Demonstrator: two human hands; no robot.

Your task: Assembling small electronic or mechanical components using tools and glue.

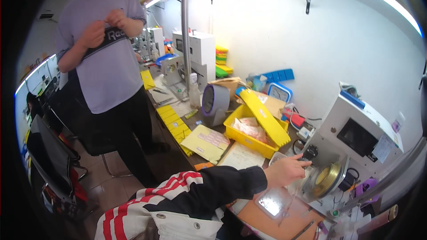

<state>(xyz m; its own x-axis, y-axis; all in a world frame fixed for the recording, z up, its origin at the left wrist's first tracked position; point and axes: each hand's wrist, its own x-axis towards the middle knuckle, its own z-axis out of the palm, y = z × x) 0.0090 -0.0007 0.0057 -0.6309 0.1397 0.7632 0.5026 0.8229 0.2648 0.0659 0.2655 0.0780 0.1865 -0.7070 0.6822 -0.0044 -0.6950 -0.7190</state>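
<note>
My left hand (287,171) reaches to the right from a black sleeve with white and red stripes, its fingers stretched out and apart. Nothing shows in its grasp, though the underside of the palm is hidden. Just past the fingertips is a spool of gold-coloured wire (324,180) on a white bench machine (356,129) with a dark screen. Below the hand, a shallow clear plastic tray (272,203) lies on an orange mat (258,218). My right hand is out of view.
A yellow bin (251,140) with packets stands behind the hand, a yellow lid (264,118) leaning across it. Nearby are a purple-rimmed tape roll (215,100), a yellow folder (206,144) and a blue clock (280,92). Another person (104,49) stands at the left, hands raised at the chest.
</note>
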